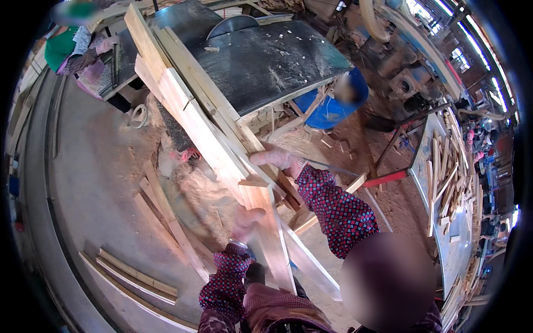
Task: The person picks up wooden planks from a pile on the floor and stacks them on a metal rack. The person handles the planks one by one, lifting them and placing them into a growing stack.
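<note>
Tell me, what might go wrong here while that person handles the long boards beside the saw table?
The left hand and right hand are bare on rough-sawn planks, so splinters seem likely. The planks lean steeply against the saw table; they might slide or topple toward the legs. The exposed saw blade stands near the planks' upper ends, and offcuts on the floor could trip someone.

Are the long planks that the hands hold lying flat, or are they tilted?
Tilted. The planks lean with their upper ends against the saw table and slope down toward the person. The left hand and right hand grip them.
</note>
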Demonstrator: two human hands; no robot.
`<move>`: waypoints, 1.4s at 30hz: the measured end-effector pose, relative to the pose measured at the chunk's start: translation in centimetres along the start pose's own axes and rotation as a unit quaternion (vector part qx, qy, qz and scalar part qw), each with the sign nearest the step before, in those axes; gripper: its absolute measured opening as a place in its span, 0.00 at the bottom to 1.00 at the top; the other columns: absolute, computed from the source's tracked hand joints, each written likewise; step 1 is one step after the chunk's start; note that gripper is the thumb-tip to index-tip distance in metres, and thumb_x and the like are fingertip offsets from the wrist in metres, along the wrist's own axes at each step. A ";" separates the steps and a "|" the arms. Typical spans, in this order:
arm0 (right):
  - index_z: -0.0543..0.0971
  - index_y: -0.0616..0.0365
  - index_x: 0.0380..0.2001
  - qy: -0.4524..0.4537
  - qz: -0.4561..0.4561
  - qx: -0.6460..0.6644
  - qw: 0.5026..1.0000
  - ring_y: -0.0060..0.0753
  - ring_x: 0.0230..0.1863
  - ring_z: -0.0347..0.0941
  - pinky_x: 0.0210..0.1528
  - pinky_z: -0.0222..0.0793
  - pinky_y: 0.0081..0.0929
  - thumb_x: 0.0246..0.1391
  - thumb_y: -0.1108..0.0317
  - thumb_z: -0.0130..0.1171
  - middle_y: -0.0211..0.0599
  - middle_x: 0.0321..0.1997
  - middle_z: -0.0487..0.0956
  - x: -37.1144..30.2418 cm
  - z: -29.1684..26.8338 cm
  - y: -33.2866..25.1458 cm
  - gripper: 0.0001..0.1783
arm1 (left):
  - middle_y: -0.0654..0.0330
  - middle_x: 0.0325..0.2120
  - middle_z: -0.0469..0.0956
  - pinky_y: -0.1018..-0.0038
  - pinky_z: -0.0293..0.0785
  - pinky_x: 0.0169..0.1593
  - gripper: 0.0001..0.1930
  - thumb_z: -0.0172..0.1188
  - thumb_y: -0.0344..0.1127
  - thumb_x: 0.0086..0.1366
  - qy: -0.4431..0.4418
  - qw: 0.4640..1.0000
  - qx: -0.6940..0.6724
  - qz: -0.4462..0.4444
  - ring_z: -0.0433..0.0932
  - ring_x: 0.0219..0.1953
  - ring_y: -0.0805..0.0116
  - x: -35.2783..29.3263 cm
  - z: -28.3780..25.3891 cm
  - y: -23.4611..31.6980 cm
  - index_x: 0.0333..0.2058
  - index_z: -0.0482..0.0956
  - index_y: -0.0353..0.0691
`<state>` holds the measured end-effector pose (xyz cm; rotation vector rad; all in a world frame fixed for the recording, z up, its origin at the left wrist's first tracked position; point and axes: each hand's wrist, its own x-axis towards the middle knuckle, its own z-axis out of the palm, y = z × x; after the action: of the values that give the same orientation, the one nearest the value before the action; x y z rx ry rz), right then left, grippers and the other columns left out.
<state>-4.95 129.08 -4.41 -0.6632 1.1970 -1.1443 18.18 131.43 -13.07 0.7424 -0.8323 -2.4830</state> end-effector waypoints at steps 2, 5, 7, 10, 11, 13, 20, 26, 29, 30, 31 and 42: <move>0.67 0.60 0.63 -0.007 -0.022 -0.012 1.000 0.36 0.61 0.67 0.64 0.60 0.32 0.48 0.61 0.67 0.40 0.60 0.74 0.7 0.2 0.8 0.39 | 0.58 0.41 0.81 0.68 0.78 0.45 0.26 0.64 0.24 0.50 -0.004 0.999 0.036 0.003 0.81 0.41 0.64 0.0 -0.3 0.5 0.51 0.75 0.35; 0.67 0.61 0.63 -0.031 -0.043 -0.019 0.998 0.35 0.59 0.68 0.63 0.60 0.32 0.48 0.61 0.67 0.40 0.58 0.74 1.3 1.2 -0.2 0.39 | 0.58 0.40 0.81 0.69 0.79 0.45 0.26 0.64 0.25 0.50 -0.005 0.999 0.030 -0.028 0.81 0.39 0.65 1.4 -1.3 2.2 0.51 0.75 0.35; 0.71 0.62 0.59 -0.041 -0.010 0.058 0.997 0.35 0.55 0.72 0.61 0.64 0.33 0.48 0.59 0.67 0.41 0.54 0.77 2.4 2.4 -0.9 0.36 | 0.58 0.40 0.81 0.69 0.79 0.44 0.26 0.65 0.28 0.49 -0.009 1.000 0.004 -0.004 0.81 0.39 0.65 1.8 -1.9 4.1 0.50 0.76 0.33; 0.78 0.61 0.52 -0.031 -0.020 0.030 0.999 0.34 0.49 0.76 0.56 0.69 0.30 0.51 0.51 0.65 0.41 0.49 0.80 5.9 2.7 -3.9 0.30 | 0.56 0.40 0.81 0.70 0.79 0.43 0.27 0.67 0.33 0.49 -0.063 0.996 0.024 0.055 0.81 0.38 0.64 4.9 -2.0 8.9 0.49 0.76 0.31; 0.79 0.60 0.50 -0.022 -0.028 0.023 0.999 0.33 0.47 0.77 0.54 0.70 0.29 0.52 0.49 0.64 0.41 0.48 0.81 6.4 2.1 -5.6 0.29 | 0.56 0.40 0.81 0.69 0.79 0.43 0.28 0.68 0.37 0.49 -0.087 0.992 0.040 0.087 0.81 0.38 0.64 6.2 -0.6 11.3 0.49 0.76 0.31; 0.81 0.61 0.47 0.064 -0.044 -0.028 0.997 0.33 0.43 0.79 0.44 0.75 0.32 0.54 0.47 0.60 0.44 0.45 0.82 9.6 3.3 -9.4 0.28 | 0.57 0.43 0.79 0.67 0.77 0.48 0.34 0.65 0.49 0.54 -0.029 0.977 0.144 0.155 0.79 0.42 0.63 7.3 0.4 16.7 0.54 0.72 0.31; 0.71 0.64 0.54 0.256 -0.080 -0.449 0.853 0.54 0.56 0.72 0.58 0.66 0.40 0.58 0.35 0.46 0.57 0.51 0.77 7.8 5.4 -8.5 0.40 | 0.57 0.50 0.76 0.65 0.67 0.61 0.35 0.63 0.52 0.60 0.015 0.953 0.210 0.216 0.74 0.54 0.60 7.2 -3.2 17.5 0.60 0.68 0.36; 0.67 0.55 0.57 0.237 -0.132 -0.375 0.886 0.55 0.58 0.71 0.58 0.66 0.40 0.56 0.39 0.54 0.51 0.57 0.75 3.2 5.2 -5.6 0.36 | 0.58 0.47 0.77 0.68 0.76 0.51 0.36 0.68 0.49 0.56 0.047 0.989 0.054 0.130 0.78 0.47 0.64 3.7 -0.9 17.2 0.59 0.68 0.36; 0.64 0.55 0.61 0.250 -0.149 -0.377 0.879 0.53 0.59 0.70 0.59 0.66 0.39 0.55 0.41 0.56 0.51 0.58 0.74 1.9 5.6 -5.4 0.38 | 0.59 0.49 0.76 0.69 0.72 0.55 0.34 0.69 0.46 0.56 0.072 0.991 0.033 0.113 0.76 0.50 0.66 3.2 -0.7 16.5 0.58 0.70 0.34; 0.63 0.55 0.63 0.253 -0.156 -0.381 0.876 0.52 0.60 0.70 0.60 0.65 0.38 0.55 0.42 0.57 0.51 0.58 0.74 1.6 5.6 -5.4 0.39 | 0.59 0.49 0.76 0.70 0.72 0.54 0.34 0.68 0.46 0.57 0.072 0.990 0.035 0.114 0.76 0.49 0.67 3.2 -1.1 16.1 0.58 0.70 0.34; 0.64 0.58 0.63 0.299 -0.122 -0.423 0.847 0.51 0.60 0.70 0.60 0.65 0.38 0.56 0.44 0.58 0.51 0.58 0.74 1.9 5.8 -4.8 0.39 | 0.60 0.48 0.76 0.70 0.73 0.53 0.34 0.68 0.47 0.57 0.072 0.990 0.041 0.118 0.77 0.48 0.67 3.2 -1.3 16.1 0.58 0.70 0.34; 0.69 0.67 0.56 0.241 -0.215 -0.144 0.936 0.27 0.44 0.71 0.47 0.67 0.26 0.57 0.52 0.60 0.37 0.42 0.78 -1.6 3.1 -0.7 0.32 | 0.59 0.48 0.76 0.69 0.73 0.54 0.31 0.65 0.47 0.60 0.075 0.979 0.128 0.139 0.77 0.48 0.66 1.4 2.2 12.9 0.58 0.70 0.37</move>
<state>-2.16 129.83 -2.27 -0.9315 1.7126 -1.5731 18.55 122.14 -3.68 0.8239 -1.1279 -2.0703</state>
